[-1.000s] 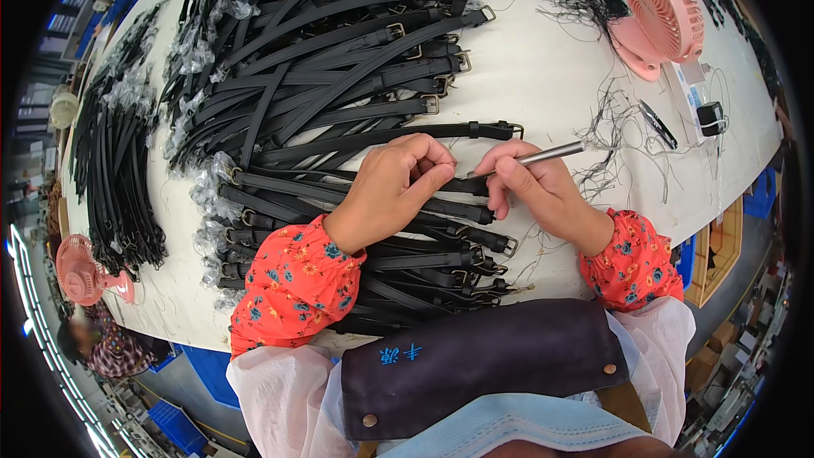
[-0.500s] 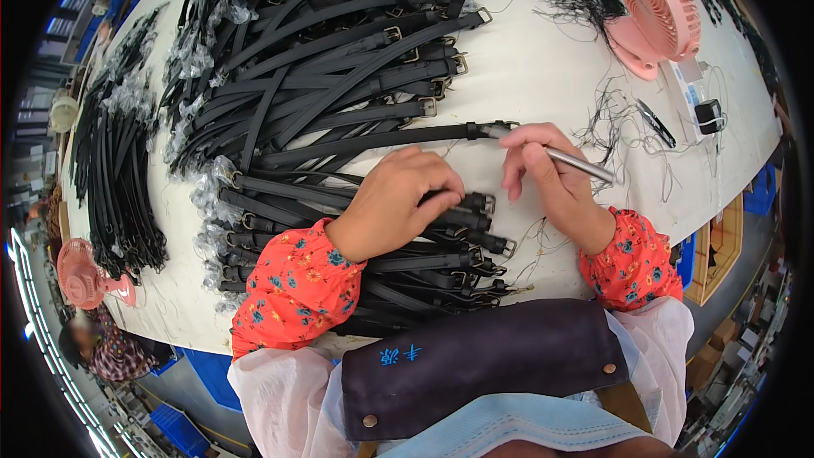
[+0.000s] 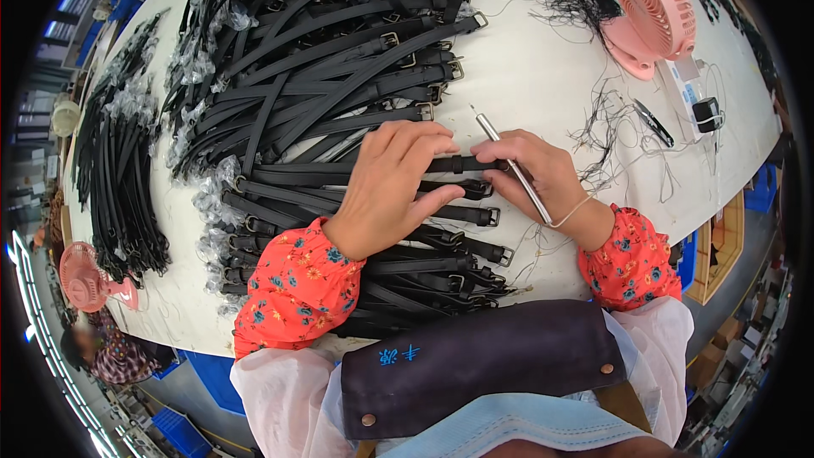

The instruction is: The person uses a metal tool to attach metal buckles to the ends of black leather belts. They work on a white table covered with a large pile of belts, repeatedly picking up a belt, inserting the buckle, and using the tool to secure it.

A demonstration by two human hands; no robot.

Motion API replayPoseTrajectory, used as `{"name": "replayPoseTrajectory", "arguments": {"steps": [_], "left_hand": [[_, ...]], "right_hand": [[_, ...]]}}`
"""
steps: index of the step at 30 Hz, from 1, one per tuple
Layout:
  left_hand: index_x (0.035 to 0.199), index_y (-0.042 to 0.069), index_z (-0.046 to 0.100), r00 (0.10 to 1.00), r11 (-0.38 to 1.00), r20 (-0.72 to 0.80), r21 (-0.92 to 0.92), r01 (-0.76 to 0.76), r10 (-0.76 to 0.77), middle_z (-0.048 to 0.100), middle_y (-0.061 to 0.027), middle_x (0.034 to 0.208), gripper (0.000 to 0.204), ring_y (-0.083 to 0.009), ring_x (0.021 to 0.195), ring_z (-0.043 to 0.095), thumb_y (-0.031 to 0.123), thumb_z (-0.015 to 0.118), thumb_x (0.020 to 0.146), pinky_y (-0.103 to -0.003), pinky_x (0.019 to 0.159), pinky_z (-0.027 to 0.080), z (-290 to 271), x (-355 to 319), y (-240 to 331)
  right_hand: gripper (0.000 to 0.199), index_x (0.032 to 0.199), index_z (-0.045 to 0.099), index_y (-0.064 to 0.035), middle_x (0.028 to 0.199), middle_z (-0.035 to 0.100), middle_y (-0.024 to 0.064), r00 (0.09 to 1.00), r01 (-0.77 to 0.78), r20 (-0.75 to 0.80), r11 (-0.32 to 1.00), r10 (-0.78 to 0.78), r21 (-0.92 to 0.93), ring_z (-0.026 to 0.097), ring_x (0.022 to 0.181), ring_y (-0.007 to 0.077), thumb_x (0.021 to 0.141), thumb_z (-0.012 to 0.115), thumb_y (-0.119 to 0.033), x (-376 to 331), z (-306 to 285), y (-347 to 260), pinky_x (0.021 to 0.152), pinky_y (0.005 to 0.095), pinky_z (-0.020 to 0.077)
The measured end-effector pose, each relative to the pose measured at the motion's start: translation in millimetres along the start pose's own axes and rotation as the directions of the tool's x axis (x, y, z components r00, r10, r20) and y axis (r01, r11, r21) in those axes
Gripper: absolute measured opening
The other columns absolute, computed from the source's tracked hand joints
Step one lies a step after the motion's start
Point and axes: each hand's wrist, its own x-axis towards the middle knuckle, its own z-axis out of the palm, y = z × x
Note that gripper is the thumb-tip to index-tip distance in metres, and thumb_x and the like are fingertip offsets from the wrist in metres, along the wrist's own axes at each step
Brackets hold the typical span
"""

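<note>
Black leather strap with metal buckle (image 3: 462,164) lies across the strap pile on the white counter (image 3: 543,76), clear plastic wrappers (image 3: 208,195) at left. Left hand (image 3: 392,182) presses flat, fingers spread on it; right hand (image 3: 543,178) closed around thin silver metal tool (image 3: 511,165), fingertips pinching the strap's end.

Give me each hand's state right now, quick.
Left hand: open, fingers spread flat, pressing on the black strap.
Right hand: closed in a grip on the thin metal tool, fingertips at the strap's end.

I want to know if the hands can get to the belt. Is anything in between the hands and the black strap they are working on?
Nothing is in the way. The left hand lies flat right on the strap, and the right hand, holding a thin metal tool, touches the strap's end. Other straps lie under and beside it, not over it.
</note>
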Motion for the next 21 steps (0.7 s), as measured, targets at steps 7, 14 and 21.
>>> {"name": "replayPoseTrajectory", "arguments": {"steps": [7, 14, 21], "left_hand": [[0.101, 0.005, 0.07, 0.963, 0.982, 0.205, -0.034, 0.186, -0.175, 0.069, -0.0107, 0.095, 0.024, -0.0322, 0.094, 0.062, 0.01, 0.079, 0.08, -0.041, 0.086, 0.049, -8.1, -4.2, -10.5], [0.108, 0.008, 0.066, 0.979, 0.992, 0.187, 0.116, 0.056, -0.077, 0.061, -0.0112, 0.112, 0.033, -0.032, 0.101, 0.06, 0.004, 0.078, 0.078, -0.043, 0.084, 0.048, -21.6, -3.1, -11.2], [0.092, 0.002, 0.066, 0.972, 0.976, 0.232, 0.2, -0.086, 0.038, 0.062, -0.0094, 0.096, 0.015, -0.0307, 0.094, 0.061, 0.003, 0.076, 0.081, -0.04, 0.082, 0.052, 6.1, 2.4, 2.5]], "right_hand": [[0.034, 0.11, 0.065, -0.0121, 0.098, 0.068, 0.0071, 0.997, 0.043, 0.064, 0.999, -0.041, -0.032, 0.066, 0.093, 0.0291, 0.081, 0.076, 0.0, -0.5, 1.4, -6.0, 0.08, 0.0377, 0.0538], [0.031, 0.107, 0.066, -0.0126, 0.095, 0.069, 0.0065, 0.997, 0.063, 0.048, 0.987, -0.056, -0.15, 0.065, 0.097, 0.0305, 0.079, 0.076, -0.003, 3.5, -0.6, -3.4, 0.09, 0.0402, 0.0498], [0.028, 0.106, 0.066, -0.0115, 0.096, 0.069, 0.0073, 0.998, 0.043, 0.048, 0.989, -0.037, -0.139, 0.065, 0.098, 0.031, 0.08, 0.077, -0.005, 3.5, -0.7, -4.3, 0.09, 0.0405, 0.0497]]}}
